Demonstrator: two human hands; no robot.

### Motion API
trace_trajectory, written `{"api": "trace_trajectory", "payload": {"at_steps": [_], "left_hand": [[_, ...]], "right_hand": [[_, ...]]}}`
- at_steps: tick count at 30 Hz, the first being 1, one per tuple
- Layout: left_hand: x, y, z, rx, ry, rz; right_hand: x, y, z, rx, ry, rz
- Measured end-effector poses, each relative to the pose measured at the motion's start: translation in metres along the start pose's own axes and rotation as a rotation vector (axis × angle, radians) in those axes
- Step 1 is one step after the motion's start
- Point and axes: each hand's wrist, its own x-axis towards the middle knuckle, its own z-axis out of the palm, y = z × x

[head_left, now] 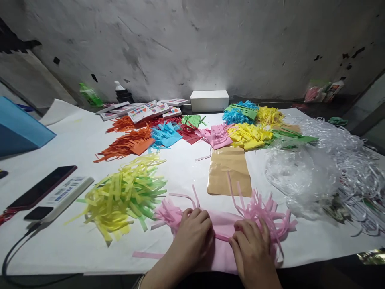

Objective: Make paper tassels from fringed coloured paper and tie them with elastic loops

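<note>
Pink fringed tissue paper (222,219) lies spread at the table's near edge, with cut strips fanning out at its left and right ends. A narrow rolled or folded band runs across its middle. My left hand (194,237) presses on the band's left part with fingers curled and closed on it. On the right, my right hand (251,245) pinches the same band between thumb and fingers. The undersides of my left fingers are hidden. Just beyond the pink paper lies a brown paper sheet (229,172).
Yellow-green tissue strips (123,192) lie to the left, beside a phone (42,186) and a cabled white power bank (60,198). Farther back are several coloured fringed bundles (167,134), printed boxes (141,112) and a white box (209,100). Clear plastic (303,176) is heaped at right.
</note>
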Motion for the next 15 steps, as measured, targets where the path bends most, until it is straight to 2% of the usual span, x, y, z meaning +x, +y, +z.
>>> {"api": "trace_trajectory", "payload": {"at_steps": [2, 5, 7, 9, 11, 15], "left_hand": [[0.004, 0.0, -0.003, 0.058, -0.031, -0.012], [0.006, -0.004, -0.002, 0.097, -0.019, 0.162], [0.005, -0.006, 0.002, 0.131, 0.032, 0.278], [0.005, -0.008, 0.007, 0.177, 0.099, 0.337], [0.007, -0.009, 0.011, 0.207, 0.147, 0.366], [0.01, -0.004, 0.012, 0.155, 0.214, 0.362]], "right_hand": [[0.001, -0.002, 0.002, -0.028, -0.003, 0.038], [0.001, -0.003, 0.005, -0.026, -0.008, 0.071], [0.0, -0.003, 0.006, -0.021, -0.001, 0.015], [-0.002, -0.002, 0.008, -0.034, 0.002, -0.092], [-0.002, -0.002, 0.01, -0.075, -0.013, -0.183], [0.006, -0.003, 0.015, -0.183, 0.001, -0.269]]}}
